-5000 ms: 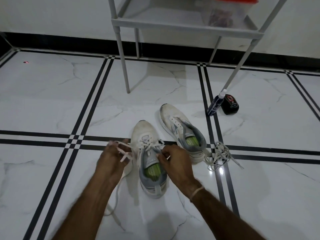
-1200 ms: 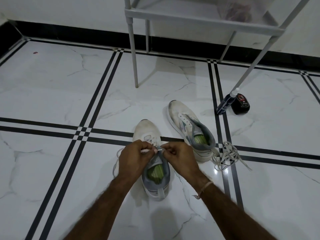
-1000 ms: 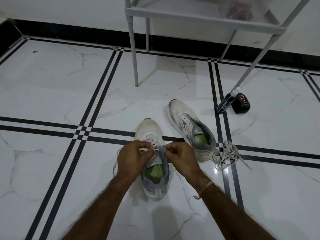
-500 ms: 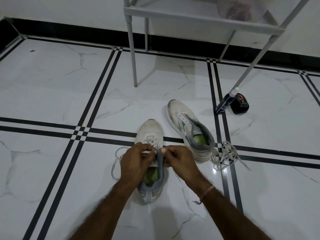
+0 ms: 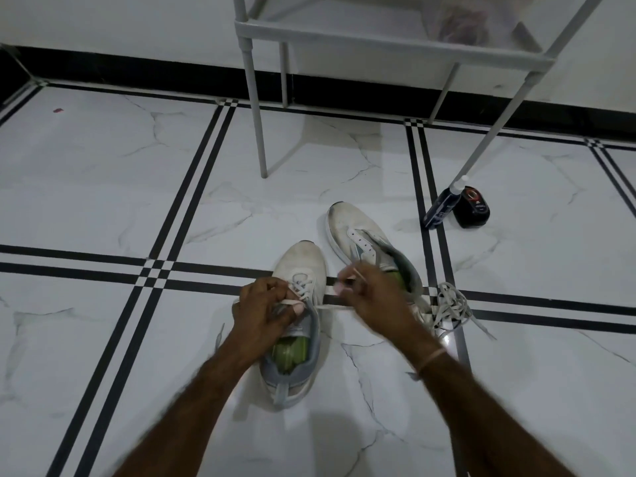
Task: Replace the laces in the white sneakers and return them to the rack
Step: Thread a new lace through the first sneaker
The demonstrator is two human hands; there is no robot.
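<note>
Readable text: none.
Dark bottle (image 5: 441, 211): pale print on its side, too small to read.
Black container (image 5: 472, 210): red and white mark on top, illegible.
Near sneaker (image 5: 303, 261): no lettering legible.
Far sneaker (image 5: 347, 223): no lettering legible.

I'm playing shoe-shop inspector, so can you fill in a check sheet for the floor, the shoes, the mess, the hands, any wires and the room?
Surface: white marble floor with black stripes.
Job's things: near sneaker partly laced; far sneaker with bare eyelets; loose laces beside it; rack behind.
Clutter: bottle and small black container by a rack leg.
Hands: left hand pinches the lace at the near sneaker; right hand pinches it further along.
Cables: nothing seen.
Surroundings: white wall, black skirting.
</note>
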